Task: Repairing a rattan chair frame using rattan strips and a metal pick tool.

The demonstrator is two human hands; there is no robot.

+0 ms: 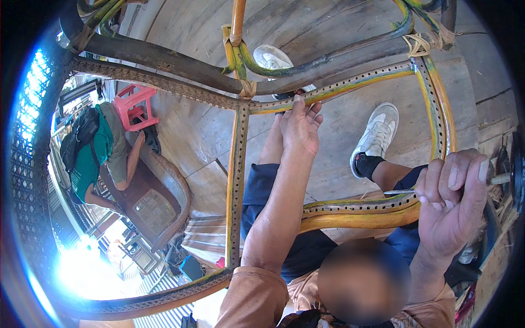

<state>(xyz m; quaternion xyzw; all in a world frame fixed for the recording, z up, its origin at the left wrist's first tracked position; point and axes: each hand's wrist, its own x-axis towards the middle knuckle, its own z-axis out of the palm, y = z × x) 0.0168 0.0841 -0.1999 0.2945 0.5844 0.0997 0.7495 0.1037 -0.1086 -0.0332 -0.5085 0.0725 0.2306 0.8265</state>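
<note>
A rattan furniture frame, brown and yellow-green, stretches across the view, its inner rails [350,90] drilled with rows of small holes. My left hand [301,124] reaches up to the upper rail, thumb and fingers drawn together at its lower edge. Whatever lies between those fingertips is too small to make out. At the right, my right hand [451,197] is closed around an awl [399,192], whose thin metal spike points left over the lower curved rail [361,213]. Part of the awl's handle shows beyond the hand. A middle upright [237,180], also drilled, stands left of my left forearm.
Woven cane mesh [35,164] fills the frame's far left side. Rattan bindings [418,45] wrap the joints. My shoes [377,131] rest on the wooden floor [333,131]. Farther left, another person in a green shirt [85,156] bends over a woven seat near a red plastic stool [135,106].
</note>
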